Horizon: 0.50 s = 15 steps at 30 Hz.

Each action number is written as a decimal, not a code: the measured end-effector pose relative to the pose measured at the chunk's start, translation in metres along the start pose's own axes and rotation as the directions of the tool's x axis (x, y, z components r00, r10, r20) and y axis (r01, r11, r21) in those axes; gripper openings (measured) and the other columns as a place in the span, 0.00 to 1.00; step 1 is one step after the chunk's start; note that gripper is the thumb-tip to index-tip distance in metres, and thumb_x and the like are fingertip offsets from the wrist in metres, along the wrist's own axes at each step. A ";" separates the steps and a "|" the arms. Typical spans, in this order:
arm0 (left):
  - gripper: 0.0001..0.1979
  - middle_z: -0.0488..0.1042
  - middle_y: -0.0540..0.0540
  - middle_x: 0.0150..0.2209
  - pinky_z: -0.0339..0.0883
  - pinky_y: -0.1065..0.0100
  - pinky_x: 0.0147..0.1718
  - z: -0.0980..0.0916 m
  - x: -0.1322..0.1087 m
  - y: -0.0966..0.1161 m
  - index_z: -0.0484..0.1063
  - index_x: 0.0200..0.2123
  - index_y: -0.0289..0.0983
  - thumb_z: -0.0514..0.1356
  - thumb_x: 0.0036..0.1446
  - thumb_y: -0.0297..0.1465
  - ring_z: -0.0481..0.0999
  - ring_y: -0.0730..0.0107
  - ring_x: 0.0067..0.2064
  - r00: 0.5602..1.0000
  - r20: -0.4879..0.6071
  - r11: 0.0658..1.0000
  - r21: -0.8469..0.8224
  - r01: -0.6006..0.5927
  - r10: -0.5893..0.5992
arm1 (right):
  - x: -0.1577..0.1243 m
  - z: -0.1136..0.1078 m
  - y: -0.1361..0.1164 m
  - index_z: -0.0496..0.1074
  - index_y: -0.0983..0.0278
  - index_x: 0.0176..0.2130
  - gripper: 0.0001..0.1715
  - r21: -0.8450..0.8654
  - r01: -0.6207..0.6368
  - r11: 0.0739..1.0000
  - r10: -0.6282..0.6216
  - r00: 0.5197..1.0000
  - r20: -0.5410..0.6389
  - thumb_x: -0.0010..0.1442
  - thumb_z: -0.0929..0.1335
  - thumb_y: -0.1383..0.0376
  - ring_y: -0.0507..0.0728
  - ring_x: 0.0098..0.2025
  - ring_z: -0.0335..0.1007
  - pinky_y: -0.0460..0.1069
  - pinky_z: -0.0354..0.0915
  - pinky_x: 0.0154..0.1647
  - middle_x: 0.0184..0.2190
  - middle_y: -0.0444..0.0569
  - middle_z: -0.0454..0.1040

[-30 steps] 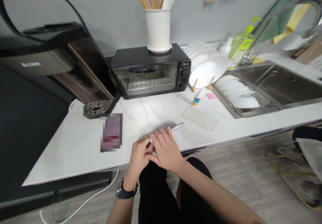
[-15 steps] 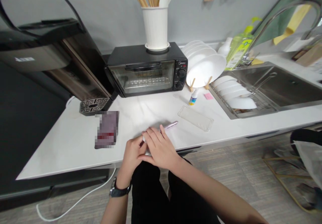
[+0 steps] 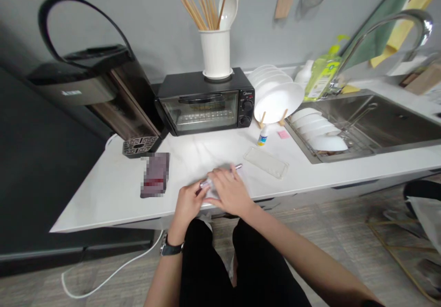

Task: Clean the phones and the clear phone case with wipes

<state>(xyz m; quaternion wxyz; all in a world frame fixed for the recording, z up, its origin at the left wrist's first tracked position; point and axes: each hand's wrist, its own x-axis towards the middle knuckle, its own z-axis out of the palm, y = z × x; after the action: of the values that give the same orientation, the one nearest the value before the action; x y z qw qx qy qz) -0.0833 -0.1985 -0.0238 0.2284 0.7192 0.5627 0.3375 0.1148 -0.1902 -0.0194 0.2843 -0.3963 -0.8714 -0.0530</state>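
Both my hands are at the counter's front edge around a slim, shiny lilac thing (image 3: pixel 206 184), by its edge and shape probably a phone. My left hand (image 3: pixel 188 202) pinches its left end between thumb and fingers. Across its middle lies my right hand (image 3: pixel 229 190), fingers curved over it and thumb stretched toward the left hand. Its far right end (image 3: pixel 239 166) sticks out past the right fingers; most of its face is covered. A clear phone case (image 3: pixel 266 162) lies to the right. Behind the case a small white bottle (image 3: pixel 262 136) with a blue and yellow label stands upright.
A dark purple flat item, partly pixelated (image 3: pixel 155 174), lies left. Behind are a black drinks machine (image 3: pixel 131 100), a toaster oven (image 3: pixel 206 109) with a utensil cup (image 3: pixel 216 52), and racked white plates (image 3: pixel 277 102). Right are a pink pad (image 3: pixel 283 134), bowls (image 3: pixel 325 142) and a sink (image 3: pixel 386 148).
The camera view has shifted, showing more of the wall. My right hand has slid along the lilac thing toward its far right end, and more of the left end shows.
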 end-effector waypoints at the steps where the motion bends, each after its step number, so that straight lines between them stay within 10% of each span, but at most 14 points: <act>1: 0.16 0.80 0.48 0.27 0.63 0.72 0.30 0.000 0.000 0.000 0.80 0.36 0.35 0.58 0.67 0.40 0.73 0.70 0.27 1.000 -0.002 1.000 0.006 0.001 -0.001 | -0.002 -0.002 0.005 0.68 0.72 0.64 0.38 -0.029 -0.097 0.995 0.096 0.995 -0.030 0.75 0.60 0.43 0.69 0.64 0.67 0.71 0.45 0.77 0.59 0.65 0.76; 4: 0.15 0.83 0.46 0.31 0.65 0.72 0.32 0.001 0.000 0.000 0.81 0.40 0.35 0.60 0.68 0.40 0.76 0.68 0.29 1.000 -0.002 1.000 0.022 -0.001 0.001 | -0.007 -0.003 0.007 0.68 0.74 0.64 0.39 -0.069 -0.308 0.949 0.300 0.948 -0.104 0.75 0.60 0.43 0.73 0.67 0.64 0.75 0.43 0.76 0.60 0.69 0.74; 10: 0.14 0.79 0.49 0.25 0.61 0.72 0.28 0.001 0.000 -0.003 0.78 0.32 0.36 0.57 0.68 0.34 0.70 0.72 0.24 0.999 0.021 0.999 0.014 -0.051 0.050 | -0.001 0.005 -0.010 0.67 0.71 0.65 0.38 -0.007 0.010 1.000 -0.010 0.999 -0.049 0.76 0.60 0.43 0.67 0.64 0.67 0.66 0.45 0.78 0.60 0.63 0.76; 15: 0.13 0.87 0.43 0.40 0.69 0.70 0.38 -0.001 0.000 0.000 0.82 0.45 0.38 0.59 0.70 0.37 0.83 0.64 0.37 0.998 0.026 0.997 -0.061 -0.053 0.055 | -0.008 -0.004 0.003 0.69 0.72 0.61 0.36 -0.105 -0.337 0.935 0.320 0.935 -0.155 0.77 0.58 0.45 0.71 0.63 0.68 0.73 0.39 0.76 0.57 0.66 0.76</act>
<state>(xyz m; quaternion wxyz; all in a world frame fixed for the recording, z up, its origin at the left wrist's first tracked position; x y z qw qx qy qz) -0.0845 -0.1987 -0.0234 0.2485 0.7316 0.5294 0.3504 0.1233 -0.1949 -0.0208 0.3211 -0.5498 -0.7661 -0.0882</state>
